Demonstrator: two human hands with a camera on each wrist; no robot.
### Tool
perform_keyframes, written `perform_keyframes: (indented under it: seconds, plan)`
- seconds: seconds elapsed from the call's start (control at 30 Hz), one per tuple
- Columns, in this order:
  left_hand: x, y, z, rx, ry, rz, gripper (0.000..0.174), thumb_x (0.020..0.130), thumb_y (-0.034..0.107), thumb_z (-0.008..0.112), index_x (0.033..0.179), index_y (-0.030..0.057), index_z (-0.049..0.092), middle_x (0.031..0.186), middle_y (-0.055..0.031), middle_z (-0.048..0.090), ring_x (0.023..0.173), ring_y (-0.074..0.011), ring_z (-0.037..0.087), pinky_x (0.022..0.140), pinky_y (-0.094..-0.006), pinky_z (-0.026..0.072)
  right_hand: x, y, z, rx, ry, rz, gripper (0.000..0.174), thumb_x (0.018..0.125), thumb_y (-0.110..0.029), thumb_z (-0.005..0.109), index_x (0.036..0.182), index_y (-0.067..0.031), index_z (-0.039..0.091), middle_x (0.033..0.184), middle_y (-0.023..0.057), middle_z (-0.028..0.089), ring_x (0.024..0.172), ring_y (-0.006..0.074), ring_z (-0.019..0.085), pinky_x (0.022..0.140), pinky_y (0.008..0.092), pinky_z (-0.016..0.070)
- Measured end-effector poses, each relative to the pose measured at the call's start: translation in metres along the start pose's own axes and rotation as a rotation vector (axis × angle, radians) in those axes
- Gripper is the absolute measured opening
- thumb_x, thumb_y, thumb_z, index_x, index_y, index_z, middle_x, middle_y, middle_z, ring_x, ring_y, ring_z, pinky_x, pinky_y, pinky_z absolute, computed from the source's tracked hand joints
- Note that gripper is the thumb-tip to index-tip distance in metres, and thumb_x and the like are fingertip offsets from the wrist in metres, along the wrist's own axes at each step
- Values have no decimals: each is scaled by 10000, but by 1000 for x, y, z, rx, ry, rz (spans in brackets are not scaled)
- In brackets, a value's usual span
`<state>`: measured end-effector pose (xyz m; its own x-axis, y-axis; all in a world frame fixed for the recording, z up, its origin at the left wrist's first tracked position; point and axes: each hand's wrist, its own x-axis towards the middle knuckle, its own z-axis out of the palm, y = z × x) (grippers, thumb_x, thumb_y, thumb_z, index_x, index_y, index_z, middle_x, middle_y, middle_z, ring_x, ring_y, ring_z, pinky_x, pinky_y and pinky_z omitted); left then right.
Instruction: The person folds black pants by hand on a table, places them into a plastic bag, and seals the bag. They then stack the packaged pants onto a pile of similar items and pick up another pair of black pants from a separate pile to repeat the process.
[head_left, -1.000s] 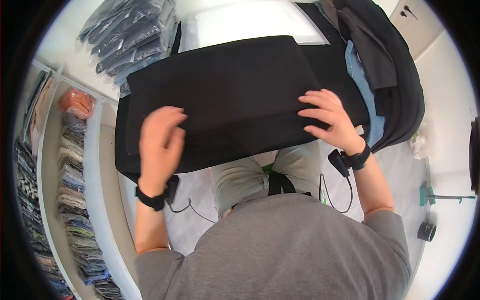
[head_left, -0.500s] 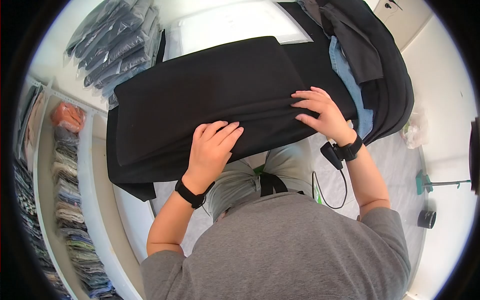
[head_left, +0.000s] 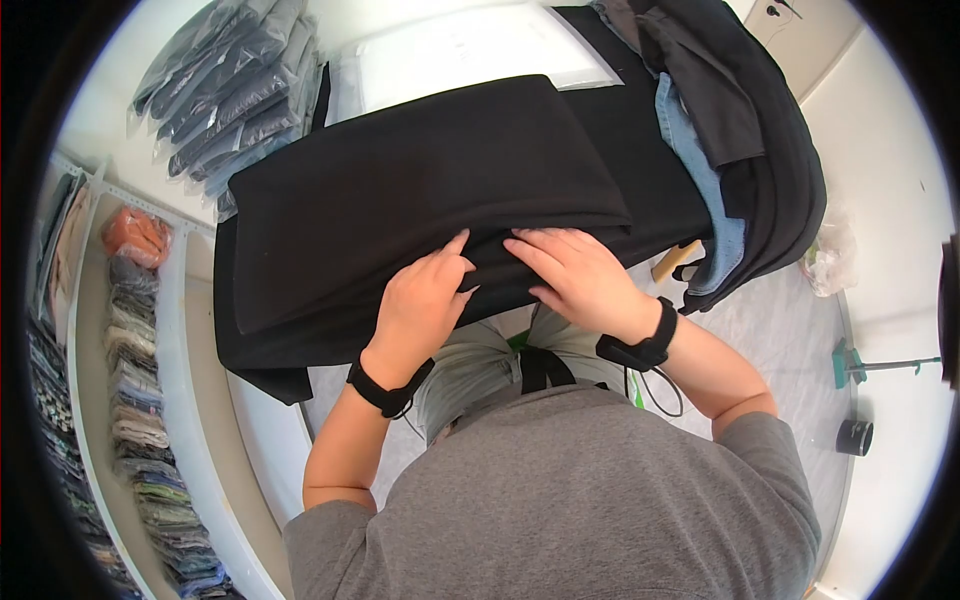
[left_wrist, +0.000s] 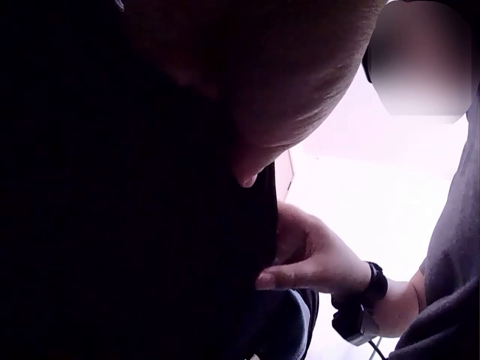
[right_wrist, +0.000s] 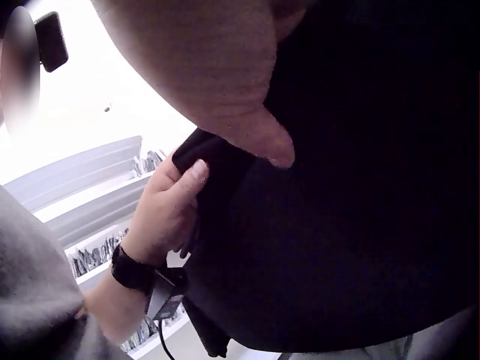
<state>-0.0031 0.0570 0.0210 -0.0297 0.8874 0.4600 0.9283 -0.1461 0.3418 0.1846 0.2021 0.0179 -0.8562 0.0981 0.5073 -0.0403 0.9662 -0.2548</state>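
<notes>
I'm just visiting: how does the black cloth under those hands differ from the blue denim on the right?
Colour: the black cloth is plain black; the blue denim is light blue.
Visible extent: the cloth spreads broadly; the denim shows as a narrow strip beside darker garments.
Contact: the left hand and right hand touch the cloth; neither touches the denim.
Shared: both are fabric.

Cloth (head_left: 420, 150) before plastic sheets (head_left: 480, 50), bagged clothes (head_left: 240, 85) behind left, garments (head_left: 765, 150) right
</notes>
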Motion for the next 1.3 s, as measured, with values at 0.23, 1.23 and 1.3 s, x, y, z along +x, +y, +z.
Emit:
perform_keyframes:
  seconds: [0.23,1.23,1.3]
  plan:
    - [1,2,-7,-39,-23,-269,209,898,175,588,951,-23,548,971,-211,636,884,-382,598,764,-417,480,4,7,-13,-194,-55,288,356,749,-157,678,1069,-41,573,925,138,624,881,312,598,798,394,458]
    - [31,-14,10,294,103,-414,375,961,272,487,719,4,588,662,-197,617,638,-367,625,572,-441,507,76,45,-24,-344,208,31,513,637,-122,775,1086,-72,533,1022,84,601,1024,260,563,862,355,439]
    - [32,-13,12,293,106,-425,361,952,260,497,719,4,597,653,-191,618,629,-364,626,577,-437,511,82,52,-16,-274,54,122,506,643,-124,770,1093,-72,545,993,91,620,986,277,586,836,367,458]
